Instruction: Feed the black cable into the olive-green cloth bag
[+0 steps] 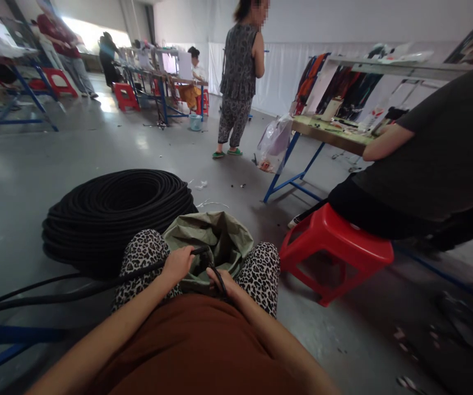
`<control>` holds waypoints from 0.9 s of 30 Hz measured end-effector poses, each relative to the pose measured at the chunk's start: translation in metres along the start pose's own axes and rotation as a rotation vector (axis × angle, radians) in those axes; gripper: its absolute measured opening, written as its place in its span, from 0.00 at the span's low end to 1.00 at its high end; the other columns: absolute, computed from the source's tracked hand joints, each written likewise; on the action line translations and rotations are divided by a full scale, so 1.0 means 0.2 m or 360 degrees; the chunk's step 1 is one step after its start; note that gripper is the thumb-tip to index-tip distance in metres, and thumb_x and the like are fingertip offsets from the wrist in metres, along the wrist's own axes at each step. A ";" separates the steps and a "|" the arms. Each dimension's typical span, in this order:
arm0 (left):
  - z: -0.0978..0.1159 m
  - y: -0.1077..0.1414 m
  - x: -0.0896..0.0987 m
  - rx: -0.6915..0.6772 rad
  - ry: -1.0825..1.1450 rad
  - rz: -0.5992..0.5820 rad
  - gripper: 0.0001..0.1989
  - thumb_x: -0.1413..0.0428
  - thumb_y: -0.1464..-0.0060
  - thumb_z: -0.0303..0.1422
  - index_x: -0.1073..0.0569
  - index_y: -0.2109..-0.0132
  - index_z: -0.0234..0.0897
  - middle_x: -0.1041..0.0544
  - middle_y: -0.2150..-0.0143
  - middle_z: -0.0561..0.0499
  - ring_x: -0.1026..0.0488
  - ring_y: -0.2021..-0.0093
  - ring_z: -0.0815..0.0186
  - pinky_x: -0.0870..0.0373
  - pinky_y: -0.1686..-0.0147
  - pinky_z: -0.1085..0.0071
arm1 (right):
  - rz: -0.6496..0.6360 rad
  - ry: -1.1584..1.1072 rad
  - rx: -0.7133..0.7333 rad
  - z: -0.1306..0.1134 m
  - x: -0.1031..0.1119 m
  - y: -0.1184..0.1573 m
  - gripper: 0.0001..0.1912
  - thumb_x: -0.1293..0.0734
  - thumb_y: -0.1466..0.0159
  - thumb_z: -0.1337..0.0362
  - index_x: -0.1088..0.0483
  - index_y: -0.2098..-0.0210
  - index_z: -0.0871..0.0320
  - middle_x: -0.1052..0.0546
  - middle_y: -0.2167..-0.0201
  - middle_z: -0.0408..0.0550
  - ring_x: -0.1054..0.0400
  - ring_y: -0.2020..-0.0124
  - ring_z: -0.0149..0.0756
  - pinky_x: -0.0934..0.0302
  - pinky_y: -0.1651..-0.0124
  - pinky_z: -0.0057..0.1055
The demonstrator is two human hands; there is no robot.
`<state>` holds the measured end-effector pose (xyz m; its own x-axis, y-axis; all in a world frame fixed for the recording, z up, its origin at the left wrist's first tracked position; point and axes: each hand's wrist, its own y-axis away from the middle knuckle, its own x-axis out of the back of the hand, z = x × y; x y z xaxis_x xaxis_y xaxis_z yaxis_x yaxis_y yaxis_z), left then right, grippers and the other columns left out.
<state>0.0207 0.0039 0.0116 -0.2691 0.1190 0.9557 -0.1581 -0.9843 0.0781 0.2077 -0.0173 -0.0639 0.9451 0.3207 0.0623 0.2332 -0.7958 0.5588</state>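
Note:
My left hand (pixel 178 265) is closed around a thick black cable (pixel 138 272), which runs across my left knee from the lower left. The cable's end sticks out past my fingers over an open green sack (pixel 191 227) between my knees. My right hand (pixel 225 282) is closed beside it, gripping a thinner bent length of black cord (pixel 219 276). Something dark lies between the two hands at the sack's mouth, too shadowed to make out. To the left of the sack, a large coil of black cable (pixel 80 219) rests on the floor.
At my right a co-worker in a dark shirt (pixel 434 148) sits on a red stool (pixel 339 241) by a workbench (pixel 331 131). A plastic bag (pixel 275 140) hangs from the bench. Another person (pixel 238 71) stands ahead. Blue metal legs (pixel 18 333) show at lower left.

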 end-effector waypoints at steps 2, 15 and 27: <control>0.00 0.00 -0.01 -0.0006 -0.0015 -0.0012 0.14 0.53 0.37 0.30 0.29 0.48 0.35 0.21 0.51 0.43 0.25 0.50 0.60 0.34 0.51 0.66 | -0.0006 0.0028 -0.0002 0.01 0.00 -0.01 0.21 0.33 0.36 0.50 0.34 0.75 0.61 0.32 0.80 0.41 0.36 0.80 0.27 0.39 0.74 0.24; 0.03 0.02 -0.02 -0.0066 -0.0047 -0.0087 0.16 0.53 0.37 0.30 0.29 0.47 0.34 0.21 0.50 0.43 0.25 0.51 0.59 0.34 0.51 0.65 | -0.0044 -0.0053 -0.0003 0.07 -0.01 -0.06 0.20 0.34 0.35 0.50 0.33 0.72 0.61 0.32 0.79 0.41 0.36 0.81 0.27 0.38 0.74 0.24; 0.01 0.03 0.00 -0.0167 -0.0143 -0.0052 0.18 0.53 0.37 0.30 0.27 0.44 0.38 0.21 0.52 0.43 0.25 0.52 0.59 0.33 0.53 0.64 | 0.0162 0.0316 0.0098 0.04 0.00 -0.02 0.25 0.35 0.35 0.49 0.33 0.80 0.61 0.35 0.85 0.42 0.39 0.84 0.28 0.45 0.79 0.24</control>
<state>0.0226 -0.0030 0.0122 -0.1768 0.1338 0.9751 -0.2652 -0.9606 0.0837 0.2081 -0.0182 -0.0717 0.9024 0.3273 0.2805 0.1586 -0.8572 0.4900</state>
